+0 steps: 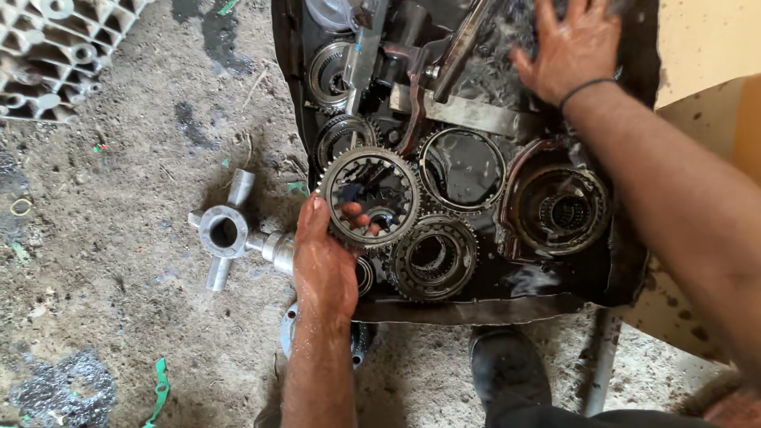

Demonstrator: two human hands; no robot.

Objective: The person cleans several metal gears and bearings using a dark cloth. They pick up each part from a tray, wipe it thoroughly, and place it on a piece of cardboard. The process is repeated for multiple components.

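My left hand (323,261) grips a toothed steel gear ring (370,196) by its lower rim, with fingers poking through its centre, holding it over a black tray (476,307) of dark oily liquid. Other gears (434,257) and a large round bearing hub (559,208) lie in the tray beside it. My right hand (569,49), wet and with a black band at the wrist, rests fingers spread in the liquid at the tray's far right, close to a flat metal bar (468,115).
A silver cross-shaped spider piece (224,231) lies on the dirty concrete floor left of the tray. A white plastic grid crate (55,47) sits at the top left. A black shoe (507,368) stands below the tray. Green scraps and oil stains dot the floor.
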